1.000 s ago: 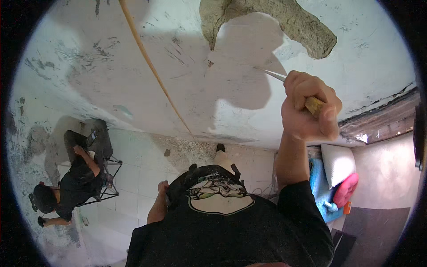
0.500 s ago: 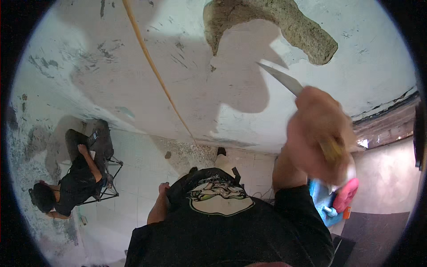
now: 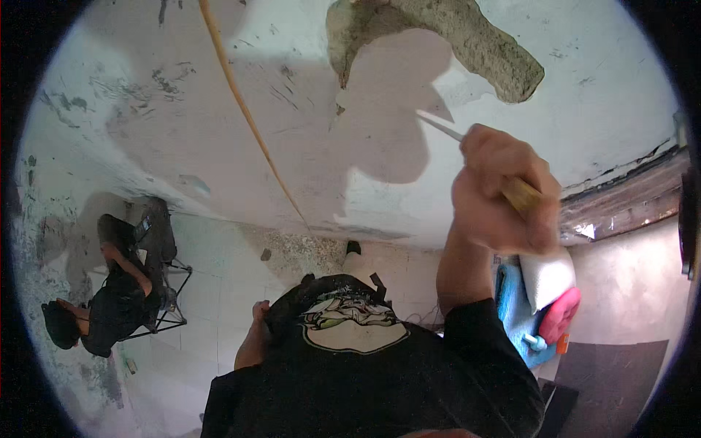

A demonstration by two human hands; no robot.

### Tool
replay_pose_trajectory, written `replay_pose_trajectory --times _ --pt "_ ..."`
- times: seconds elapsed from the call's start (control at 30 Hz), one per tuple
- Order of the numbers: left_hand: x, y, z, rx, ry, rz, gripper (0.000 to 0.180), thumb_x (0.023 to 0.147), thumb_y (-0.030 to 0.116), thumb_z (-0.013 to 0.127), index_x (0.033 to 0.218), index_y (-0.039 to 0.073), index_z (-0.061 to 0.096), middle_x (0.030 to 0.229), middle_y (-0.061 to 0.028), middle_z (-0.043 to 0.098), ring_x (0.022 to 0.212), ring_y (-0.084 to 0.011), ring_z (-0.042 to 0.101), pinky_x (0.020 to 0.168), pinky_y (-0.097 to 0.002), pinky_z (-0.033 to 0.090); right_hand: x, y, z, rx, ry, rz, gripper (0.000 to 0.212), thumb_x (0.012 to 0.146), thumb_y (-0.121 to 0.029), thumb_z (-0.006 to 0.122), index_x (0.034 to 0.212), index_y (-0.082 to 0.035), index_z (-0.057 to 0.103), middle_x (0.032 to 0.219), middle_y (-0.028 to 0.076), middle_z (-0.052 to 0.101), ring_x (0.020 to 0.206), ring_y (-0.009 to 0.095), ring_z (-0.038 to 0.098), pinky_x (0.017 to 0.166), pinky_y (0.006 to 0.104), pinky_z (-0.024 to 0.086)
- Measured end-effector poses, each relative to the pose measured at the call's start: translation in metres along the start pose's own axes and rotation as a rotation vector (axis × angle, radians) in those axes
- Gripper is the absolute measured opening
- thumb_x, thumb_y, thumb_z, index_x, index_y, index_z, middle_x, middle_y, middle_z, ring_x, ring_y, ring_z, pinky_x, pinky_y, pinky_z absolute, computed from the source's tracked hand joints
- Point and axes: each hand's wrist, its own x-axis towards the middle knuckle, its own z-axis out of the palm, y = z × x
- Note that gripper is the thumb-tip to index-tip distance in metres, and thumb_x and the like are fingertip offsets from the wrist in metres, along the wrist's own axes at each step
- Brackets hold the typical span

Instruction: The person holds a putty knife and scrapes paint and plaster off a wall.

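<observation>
My right hand [image 3: 504, 193] is wrapped round the yellowish handle [image 3: 524, 198] of a tool with a narrow, pointed metal blade [image 3: 440, 127]; I cannot tell whether it is a knife or a small trowel. The blade points up and left, its tip in front of the pale wall [image 3: 314, 124]; contact cannot be made out. Above the tip, a rough, curved patch of bare grey-brown wall [image 3: 504, 62] shows where the white coating is gone. Low beside my body is my left hand [image 3: 261, 310], small in view, its fingers mostly hidden.
A thin tan pole or cord [image 3: 244, 106] runs down the wall. At the left, another person [image 3: 120, 299] sits on a folding chair [image 3: 175, 306], holding a phone. Rubble [image 3: 299, 252] lies at the wall's foot. To the right are a blue cloth [image 3: 511, 314], a white cushion [image 3: 548, 281] and a pink item [image 3: 562, 317].
My right hand has moved left and slightly up with the tool. The blade now shows more edge-on, its tip slightly lower. The whole view has shifted a little.
</observation>
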Motion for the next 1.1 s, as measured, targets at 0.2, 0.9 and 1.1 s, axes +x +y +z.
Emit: replay_pose_trajectory --times 0.2,0.9,1.1 --pt "-0.019 0.014 0.011 0.438 0.040 0.083 0.031 0.073 0.030 0.057 0.084 0.002 0.064 0.082 -0.0222 0.064 0.079 -0.0334 0.062 0.067 -0.0395 0.049 -0.021 0.033 0.000 -0.284 0.007 -0.035 0.064 0.088 -0.058 0.033 0.052 -0.005 0.034 0.046 0.004 0.034 0.041 0.015 0.031 0.041 0.0298 0.021" --pt "-0.016 0.063 0.005 0.093 0.119 -0.185 0.036 0.069 0.028 0.063 0.084 -0.005 0.060 0.068 -0.0112 0.062 0.064 -0.0239 0.060 0.060 -0.0353 0.047 -0.011 0.005 0.001 0.044 -0.134 -0.126 0.059 0.084 -0.056 0.038 0.056 -0.004 0.039 0.045 0.005 0.032 0.039 0.016 0.027 0.041 0.0310 0.017" --pt "-0.002 0.002 -0.002 0.632 0.105 0.250 0.035 0.070 0.028 0.064 0.083 -0.004 0.059 0.067 -0.0104 0.061 0.062 -0.0227 0.058 0.059 -0.0351 0.046 -0.011 0.008 0.008 -0.037 -0.069 0.028 0.057 0.085 -0.055 0.034 0.057 -0.006 0.039 0.047 0.003 0.030 0.040 0.014 0.024 0.042 0.0303 0.018"
